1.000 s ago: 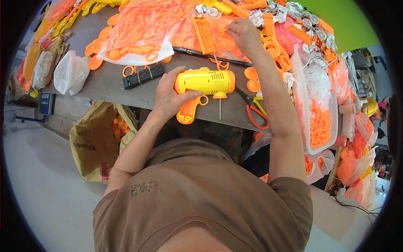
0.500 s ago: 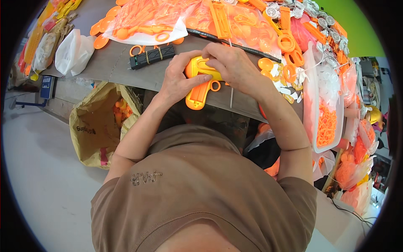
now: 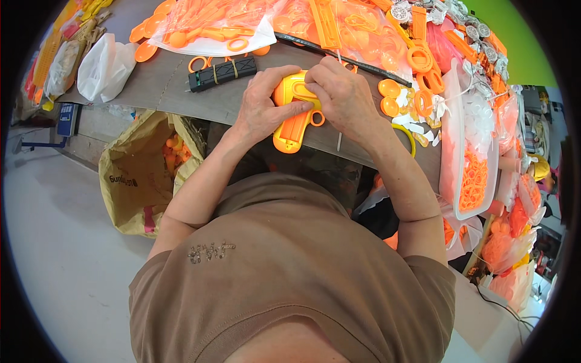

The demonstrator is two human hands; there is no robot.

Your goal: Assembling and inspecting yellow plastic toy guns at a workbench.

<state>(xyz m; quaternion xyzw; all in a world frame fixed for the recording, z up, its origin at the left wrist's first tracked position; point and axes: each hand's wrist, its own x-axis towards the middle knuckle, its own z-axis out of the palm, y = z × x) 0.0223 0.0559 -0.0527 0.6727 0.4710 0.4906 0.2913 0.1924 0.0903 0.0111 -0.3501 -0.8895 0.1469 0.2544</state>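
Over the near edge of the table I hold an orange and yellow pistol-shaped plastic toy [image 3: 289,134], its hollow handle pointing down toward me and a small ring at its side. My left hand [image 3: 261,112] is closed round its left side, the thumb lying across the yellow part. The fingers of my right hand [image 3: 344,95] are bent and pressed together at the toy's upper right end. Whether they pinch a small part there is hidden. Left of the toy lies a black block with a rubber band [image 3: 223,74].
Clear bags of orange parts [image 3: 212,27] cover the far side. A long black strip [image 3: 345,59] lies before them. On the right stands a translucent bin [image 3: 445,181] with small orange rings, near loose orange discs [image 3: 389,89]. A brown paper sack [image 3: 124,199] stands below left.
The toy has shifted slightly up and right in the picture, and my right fingers have moved a little along its end. A yellow ring now shows beside my right forearm.
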